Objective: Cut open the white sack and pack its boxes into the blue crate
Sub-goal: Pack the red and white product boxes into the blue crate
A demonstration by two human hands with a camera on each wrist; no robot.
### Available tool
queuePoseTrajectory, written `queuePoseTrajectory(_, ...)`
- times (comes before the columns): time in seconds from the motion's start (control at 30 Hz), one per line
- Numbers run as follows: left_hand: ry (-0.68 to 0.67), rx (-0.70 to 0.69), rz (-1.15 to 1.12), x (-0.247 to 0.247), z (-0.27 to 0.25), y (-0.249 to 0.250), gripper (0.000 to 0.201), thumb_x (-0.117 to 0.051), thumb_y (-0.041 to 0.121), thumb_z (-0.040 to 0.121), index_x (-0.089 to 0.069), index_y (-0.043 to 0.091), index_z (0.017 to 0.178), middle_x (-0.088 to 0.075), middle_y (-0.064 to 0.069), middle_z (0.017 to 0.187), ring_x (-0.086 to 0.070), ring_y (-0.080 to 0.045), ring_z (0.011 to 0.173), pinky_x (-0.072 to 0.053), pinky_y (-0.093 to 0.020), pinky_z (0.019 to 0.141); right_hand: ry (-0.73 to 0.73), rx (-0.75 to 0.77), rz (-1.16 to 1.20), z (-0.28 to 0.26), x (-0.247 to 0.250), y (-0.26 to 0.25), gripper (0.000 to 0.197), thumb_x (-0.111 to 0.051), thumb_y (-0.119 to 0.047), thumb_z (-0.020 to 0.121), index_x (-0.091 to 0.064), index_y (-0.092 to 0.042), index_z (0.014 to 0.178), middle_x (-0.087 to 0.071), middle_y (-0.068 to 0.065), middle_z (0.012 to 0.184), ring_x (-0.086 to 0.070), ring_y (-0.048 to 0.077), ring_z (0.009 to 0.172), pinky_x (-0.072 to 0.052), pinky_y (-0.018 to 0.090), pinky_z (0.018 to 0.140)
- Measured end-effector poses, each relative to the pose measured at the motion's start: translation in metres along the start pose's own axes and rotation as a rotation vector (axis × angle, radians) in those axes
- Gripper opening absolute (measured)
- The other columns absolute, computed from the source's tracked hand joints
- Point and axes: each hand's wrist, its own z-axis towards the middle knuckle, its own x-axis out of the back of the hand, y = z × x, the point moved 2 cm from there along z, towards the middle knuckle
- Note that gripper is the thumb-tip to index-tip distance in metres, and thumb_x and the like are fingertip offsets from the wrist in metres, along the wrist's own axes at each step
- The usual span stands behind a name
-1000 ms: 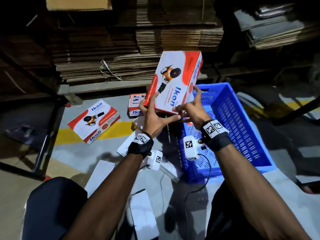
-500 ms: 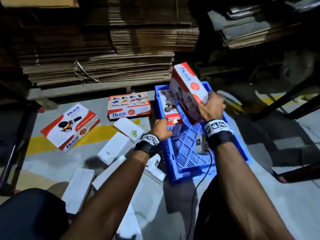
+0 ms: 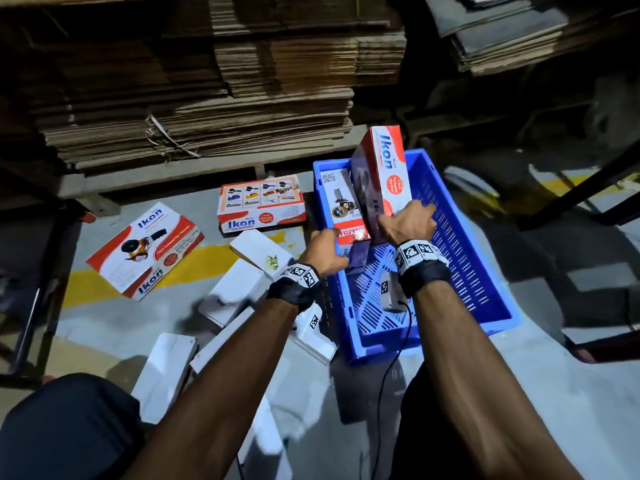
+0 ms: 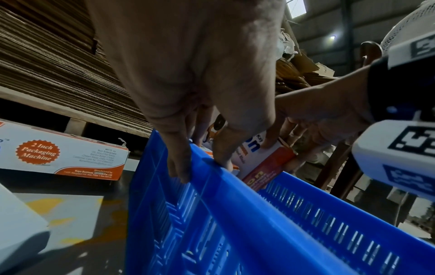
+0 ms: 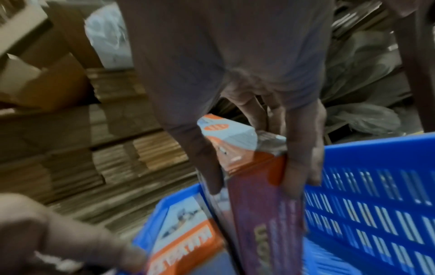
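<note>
Right hand [image 3: 408, 223] grasping a red-and-white box [image 3: 384, 174] by its lower end, thumb on one broad face and fingers [image 5: 303, 167] on the other, as the right wrist view shows; the box stands on edge, tilted, inside the blue crate [image 3: 467, 271], its upper end rising above the crate's far rim; a second box [image 3: 341, 209] stands on edge just to its left, against the crate's left wall, and the two touch or nearly touch; left hand [image 3: 325, 251] laid over the crate's left rim, fingers curled down over the edge, fingertips [image 4: 181, 173] on the outer wall in the left wrist view, some fingers reaching inside toward the second box; whether they grip that box cannot be told; the crate sits on a grey floor [image 3: 519, 393] crossed by a yellow stripe [image 3: 194, 265]; left of the crate two more printed boxes lie flat on the floor, one [image 3: 261, 202] just beside the crate's far corner, the other [image 3: 145, 251] further left and skewed; nearer the person, plain white boxes [image 3: 239, 289] lie scattered between the crate and the person's knee [image 3: 69, 427]; stacks of flattened cardboard [image 3: 207, 98] fill the shelf beyond; the white sack cannot be picked out with certainty in any view; each wrist carries a black strap with a patterned marker band [image 3: 420, 254].
</note>
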Motion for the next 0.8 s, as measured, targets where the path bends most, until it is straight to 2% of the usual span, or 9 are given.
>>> queuePoseTrajectory(0.07, -0.002, 0.012, 0.007, -0.002, 0.003, -0.001, 0.060, -0.069, 0.013, 0.080, -0.054, 0.002, 0.137, -0.055, -0.024, 0.134, -0.051, -0.035, 0.129, -0.047, -0.032, 0.103, 0.020, 0.007, -0.026, 0.002, 0.002, 0.002, 0.069, -0.070, -0.051, 0.078, -0.060, 0.002, 0.121, -0.052, 0.024, 0.127, -0.058, 0.047, 0.112, -0.050, 0.047, 0.092)
queuePoseTrajectory(0.17, -0.014, 0.027, 0.009, -0.002, 0.008, -0.003, 0.070, -0.071, 0.015, 0.077, -0.050, 0.005, 0.144, -0.051, -0.023, 0.139, -0.050, -0.035, 0.131, -0.045, -0.030, 0.106, 0.001, -0.004, -0.071, 0.008, 0.001, 0.006, 0.080, -0.064, -0.065, 0.077, -0.061, 0.002, 0.121, -0.059, 0.026, 0.123, -0.060, 0.045, 0.113, -0.050, 0.044, 0.092)
queuePoseTrajectory(0.27, -0.018, 0.023, 0.039, -0.003, 0.014, -0.008, 0.077, -0.073, 0.016, 0.075, -0.048, 0.009, 0.148, -0.051, -0.021, 0.139, -0.047, -0.034, 0.134, -0.044, -0.031, 0.105, -0.124, 0.037, -0.063, 0.016, -0.019, 0.013, 0.083, -0.063, -0.070, 0.076, -0.066, 0.002, 0.117, -0.061, 0.025, 0.120, -0.062, 0.046, 0.110, -0.052, 0.046, 0.092)
queuePoseTrajectory(0.37, -0.021, 0.007, 0.061, -0.005, 0.016, -0.008, 0.067, -0.070, 0.016, 0.074, -0.055, 0.010, 0.140, -0.055, -0.019, 0.132, -0.051, -0.034, 0.128, -0.048, -0.033, 0.101, -0.278, 0.072, -0.021, 0.025, -0.035, 0.022, 0.063, -0.082, -0.053, 0.070, -0.072, -0.002, 0.106, -0.067, 0.023, 0.116, -0.067, 0.036, 0.102, -0.053, 0.038, 0.081)
queuePoseTrajectory(0.43, -0.025, -0.002, 0.086, -0.007, 0.017, -0.008, 0.057, -0.069, 0.015, 0.076, -0.059, 0.009, 0.132, -0.057, -0.018, 0.127, -0.053, -0.035, 0.122, -0.050, -0.035, 0.098, -0.356, 0.107, 0.014, 0.026, -0.036, 0.023, 0.061, -0.079, -0.047, 0.072, -0.068, -0.001, 0.110, -0.067, 0.026, 0.116, -0.066, 0.035, 0.101, -0.048, 0.034, 0.075)
queuePoseTrajectory(0.5, -0.021, 0.013, 0.094, -0.009, 0.019, -0.009, 0.057, -0.069, 0.014, 0.077, -0.058, 0.008, 0.133, -0.055, -0.018, 0.128, -0.054, -0.034, 0.121, -0.050, -0.035, 0.098, -0.359, 0.182, 0.074, 0.025, -0.036, 0.020, 0.071, -0.062, -0.047, 0.080, -0.051, -0.007, 0.137, -0.060, 0.028, 0.128, -0.060, 0.042, 0.115, -0.050, 0.040, 0.091)
queuePoseTrajectory(0.57, -0.018, 0.018, 0.079, -0.010, 0.020, -0.011, 0.057, -0.069, 0.014, 0.077, -0.059, 0.010, 0.132, -0.056, -0.018, 0.128, -0.053, -0.034, 0.122, -0.050, -0.035, 0.098, -0.346, 0.254, 0.099, 0.024, -0.037, 0.017, 0.074, -0.056, -0.046, 0.081, -0.041, -0.018, 0.148, -0.053, 0.028, 0.135, -0.054, 0.044, 0.124, -0.045, 0.045, 0.106)
queuePoseTrajectory(0.67, -0.023, 0.013, 0.056, -0.011, 0.022, -0.014, 0.063, -0.070, 0.019, 0.075, -0.057, 0.014, 0.136, -0.058, -0.017, 0.127, -0.053, -0.034, 0.122, -0.051, -0.035, 0.099, -0.390, 0.273, -0.037, 0.019, -0.039, 0.015, 0.064, -0.064, -0.033, 0.082, -0.049, -0.021, 0.144, -0.042, 0.028, 0.138, -0.047, 0.047, 0.128, -0.039, 0.044, 0.107)
queuePoseTrajectory(0.8, -0.035, 0.001, 0.031, -0.013, 0.020, -0.019, 0.090, -0.074, 0.034, 0.067, -0.035, 0.029, 0.148, -0.058, -0.015, 0.129, -0.059, -0.036, 0.116, -0.056, -0.049, 0.097, -0.270, 0.255, -0.274, -0.002, -0.038, -0.007, 0.048, -0.054, -0.044, 0.087, -0.052, -0.025, 0.132, -0.022, 0.016, 0.157, -0.019, 0.058, 0.141, -0.024, 0.069, 0.111)
